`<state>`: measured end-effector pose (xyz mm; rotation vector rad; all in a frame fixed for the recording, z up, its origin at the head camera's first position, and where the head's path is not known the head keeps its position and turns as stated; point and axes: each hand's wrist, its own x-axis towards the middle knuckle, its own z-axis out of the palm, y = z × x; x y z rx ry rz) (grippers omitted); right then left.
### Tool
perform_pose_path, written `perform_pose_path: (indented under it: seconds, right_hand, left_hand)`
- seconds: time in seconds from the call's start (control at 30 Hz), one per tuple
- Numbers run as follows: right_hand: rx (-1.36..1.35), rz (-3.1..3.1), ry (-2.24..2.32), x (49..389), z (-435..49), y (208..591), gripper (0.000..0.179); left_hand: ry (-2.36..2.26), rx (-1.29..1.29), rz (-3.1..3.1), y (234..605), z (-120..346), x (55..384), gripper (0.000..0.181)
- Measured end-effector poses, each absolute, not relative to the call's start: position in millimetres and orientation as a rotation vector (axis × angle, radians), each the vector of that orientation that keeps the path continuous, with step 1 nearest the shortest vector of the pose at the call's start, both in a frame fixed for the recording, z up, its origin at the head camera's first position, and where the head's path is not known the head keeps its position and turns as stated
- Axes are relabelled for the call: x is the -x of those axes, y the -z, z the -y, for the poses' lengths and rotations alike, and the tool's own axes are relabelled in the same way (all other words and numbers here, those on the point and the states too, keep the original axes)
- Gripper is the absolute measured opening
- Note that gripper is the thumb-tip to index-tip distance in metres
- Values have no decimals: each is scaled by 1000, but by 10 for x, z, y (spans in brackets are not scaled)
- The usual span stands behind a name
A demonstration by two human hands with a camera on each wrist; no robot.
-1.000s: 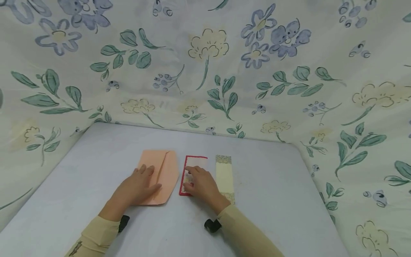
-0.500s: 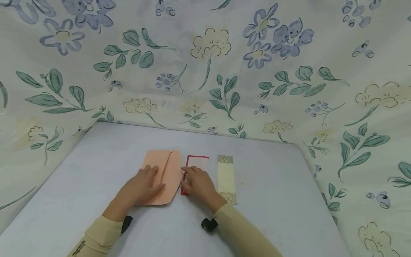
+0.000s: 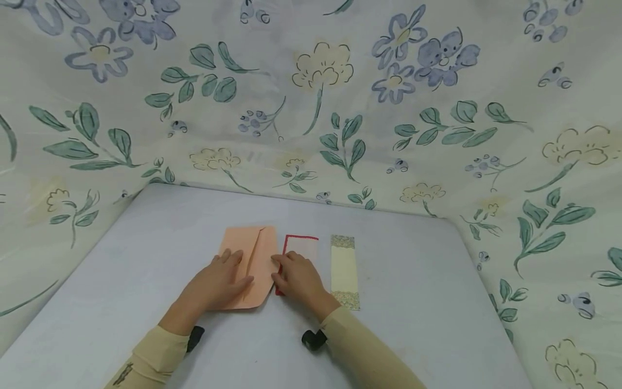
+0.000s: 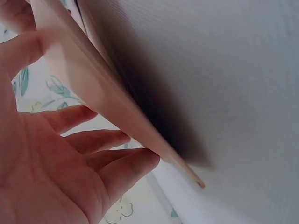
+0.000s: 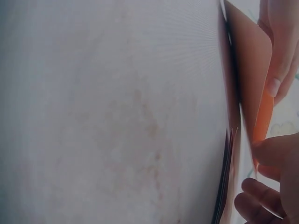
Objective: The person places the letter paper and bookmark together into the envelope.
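Note:
A peach paper envelope (image 3: 264, 248) lies on the table in the head view, a slanting fold line across it. My left hand (image 3: 216, 281) rests on its left part, fingers spread and fairly straight; the left wrist view has those fingertips touching the paper (image 4: 88, 79). At the envelope's right edge, my right hand (image 3: 302, 278) pinches the pointed flap between thumb and forefinger. That flap (image 5: 250, 56) stands raised from the table in the right wrist view. Beneath the right hand lies a red-edged card (image 3: 305, 246), its lower part mostly hidden.
To the right of the card lies a cream paper strip (image 3: 344, 270) with glittery-looking ends. A white surface covers the table (image 3: 413, 281), and a floral cloth (image 3: 291, 108) rises behind and beside it. Black wrist devices (image 3: 313, 340) sit under the sleeves.
My right hand has moved left from over the red-edged card to the envelope's right edge and taken hold of it. The left hand has stayed on the envelope. The whole view has shifted slightly.

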<state>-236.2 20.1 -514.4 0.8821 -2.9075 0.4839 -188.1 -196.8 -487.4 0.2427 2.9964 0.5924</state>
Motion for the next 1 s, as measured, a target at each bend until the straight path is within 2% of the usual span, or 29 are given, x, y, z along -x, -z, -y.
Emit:
perform_pose_path:
  seconds: [0.33,0.63,0.83,1.0]
  right_hand:
    - [-893,2891,-466,2326,-190,5146,40]
    - [-866,2896,-505,2288,-180,5138,39]
    - [-845,2940,-550,2307,-149,5129,40]
    - [-790,2976,-776,2325,-135,5123,38]
  left_hand:
    - [-482,-268,-3026,4867,1934,1863,80]
    - [-505,-495,-3070,4888,1907,1923,72]
    - [-446,-408,-2978,4874,1906,1958,70]
    - [-455,-422,-2990,4891,1962,1985,71]
